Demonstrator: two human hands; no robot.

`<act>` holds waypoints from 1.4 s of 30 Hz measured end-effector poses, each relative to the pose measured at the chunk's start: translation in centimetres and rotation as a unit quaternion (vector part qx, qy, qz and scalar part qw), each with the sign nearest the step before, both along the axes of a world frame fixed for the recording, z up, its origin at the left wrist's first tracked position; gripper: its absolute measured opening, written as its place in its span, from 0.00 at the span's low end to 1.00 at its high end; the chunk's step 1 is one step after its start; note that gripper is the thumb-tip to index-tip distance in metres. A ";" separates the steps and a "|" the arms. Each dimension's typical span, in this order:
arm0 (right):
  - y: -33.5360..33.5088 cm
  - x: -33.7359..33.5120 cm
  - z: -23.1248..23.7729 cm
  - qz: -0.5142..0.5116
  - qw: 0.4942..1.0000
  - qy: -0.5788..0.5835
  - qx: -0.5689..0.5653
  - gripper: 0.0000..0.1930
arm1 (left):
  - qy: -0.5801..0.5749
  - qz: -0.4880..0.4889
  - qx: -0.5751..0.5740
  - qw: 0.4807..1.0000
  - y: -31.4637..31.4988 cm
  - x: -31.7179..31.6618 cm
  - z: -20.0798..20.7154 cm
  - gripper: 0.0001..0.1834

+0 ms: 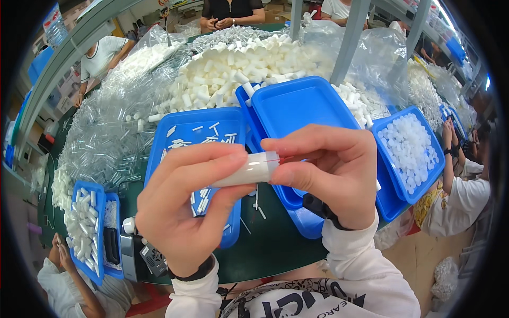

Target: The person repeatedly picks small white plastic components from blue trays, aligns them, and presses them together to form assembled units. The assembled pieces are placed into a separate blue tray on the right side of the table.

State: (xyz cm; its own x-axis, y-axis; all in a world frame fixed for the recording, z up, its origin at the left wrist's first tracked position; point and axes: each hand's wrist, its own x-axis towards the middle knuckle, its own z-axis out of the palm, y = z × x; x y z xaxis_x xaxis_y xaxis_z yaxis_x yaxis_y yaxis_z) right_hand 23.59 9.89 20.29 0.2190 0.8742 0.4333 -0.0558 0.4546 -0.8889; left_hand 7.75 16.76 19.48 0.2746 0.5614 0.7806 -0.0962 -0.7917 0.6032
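A short white cylinder with a glossy, clear-looking outer wall (249,170) lies level in front of me. My left hand (183,217) is closed round its left part, fingers over the top and thumb below. Against the cylinder's right end, my right hand (342,169) is closed in a pinch. A thin red strip or thread (285,158) runs from that end in between the right fingers. What else those fingers cover is hidden. Below the hands is a blue tray with small white and clear tube pieces (180,124).
Stacked blue trays (302,106) stand behind my right hand. A blue tray of translucent white caps (408,151) is on the right, one of white cylinders (85,228) on the left. A large heap of white cylinders (222,74) and clear tubes (106,138) lies behind. Grey posts (350,42) rise there; people sit around the table.
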 end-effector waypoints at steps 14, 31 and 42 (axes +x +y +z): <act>0.2 0.0 0.1 -0.004 0.999 -0.037 -0.031 0.08 | 0.060 0.016 0.046 0.997 -0.1 -0.6 0.2 0.18; 0.5 0.2 0.1 0.012 0.999 -0.007 0.038 0.13 | -0.001 0.021 -0.007 1.000 -0.4 0.8 -0.4 0.19; 1.2 0.2 -0.3 -0.218 0.873 -0.315 0.303 0.14 | -0.049 -0.075 -0.215 0.972 -2.4 0.1 0.6 0.20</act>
